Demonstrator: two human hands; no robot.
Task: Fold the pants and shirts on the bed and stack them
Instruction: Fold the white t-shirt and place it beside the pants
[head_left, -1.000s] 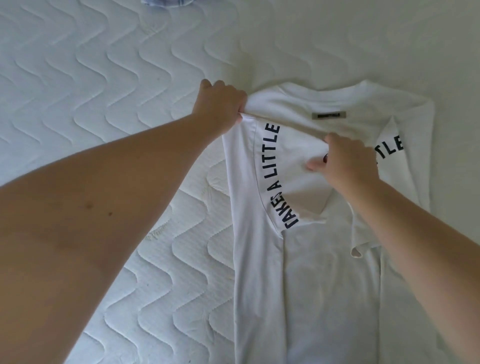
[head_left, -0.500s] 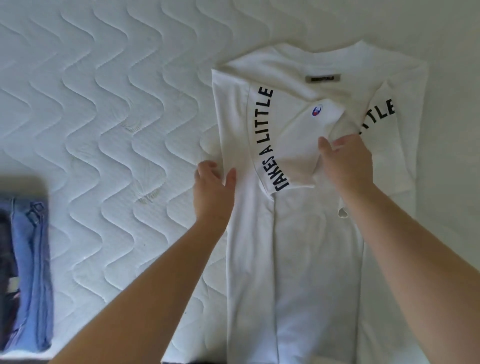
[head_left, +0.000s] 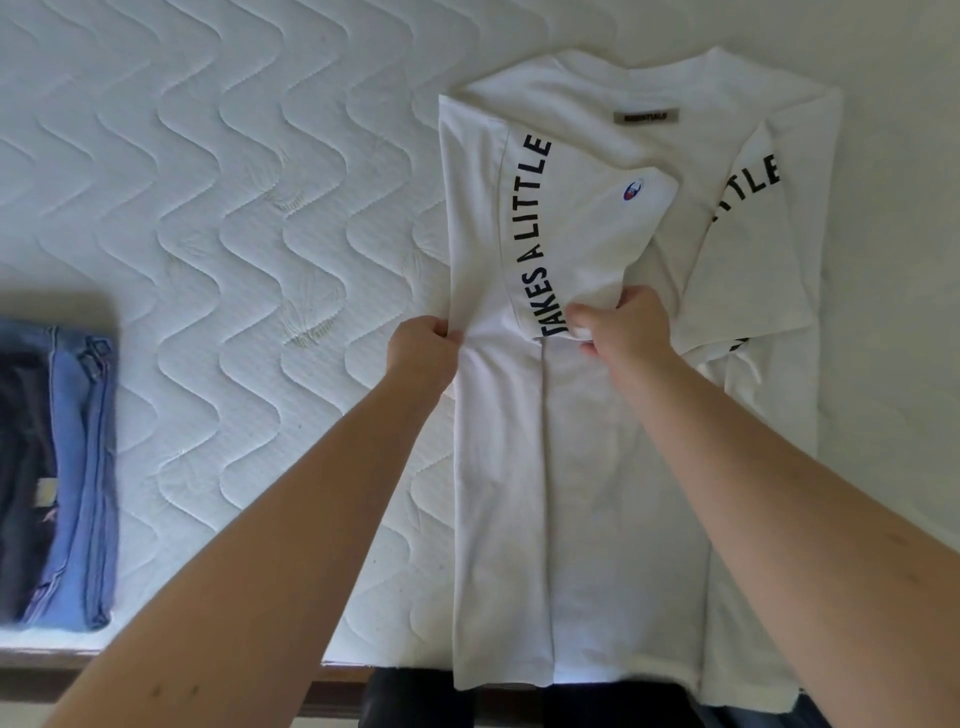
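Presently: shirt (head_left: 613, 467), white, flat on the bed (head_left: 260, 208), right of centre, hem at the near edge, both sides turned inward; left hand (head_left: 423, 348) pinches the folded left edge to keep that line straight; right hand (head_left: 626, 325) grips the tucked sleeve (head_left: 587, 249) at its lower corner, likely to flatten it; jeans (head_left: 62, 467), folded, stacked far left. Half a second ago my left hand lay open beside that edge; my right has shifted lower and leftward.
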